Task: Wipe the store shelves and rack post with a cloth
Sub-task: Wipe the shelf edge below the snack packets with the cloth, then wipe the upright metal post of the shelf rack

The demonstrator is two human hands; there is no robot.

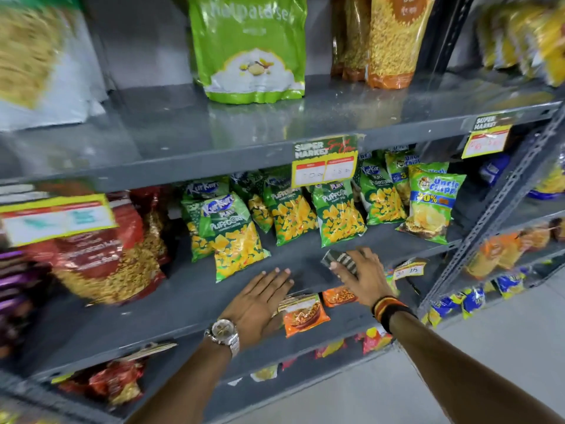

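A grey metal middle shelf (171, 304) runs across the view. My right hand (362, 275) presses a folded dark striped cloth (341, 260) flat onto this shelf near its front right. My left hand (260, 302), with a watch on the wrist, rests palm down on the same shelf, fingers spread, holding nothing. The perforated rack post (486, 218) slants up at the right. The upper shelf (244, 130) above holds large pouches.
Green puffcorn bags (235, 237) and a chips bag (431, 203) stand behind my hands. A red snack bag (107, 255) sits left. Small orange packets (304, 313) lie by the shelf's front edge. Price tags (324, 162) hang from the upper shelf. Lower shelves hold more packets.
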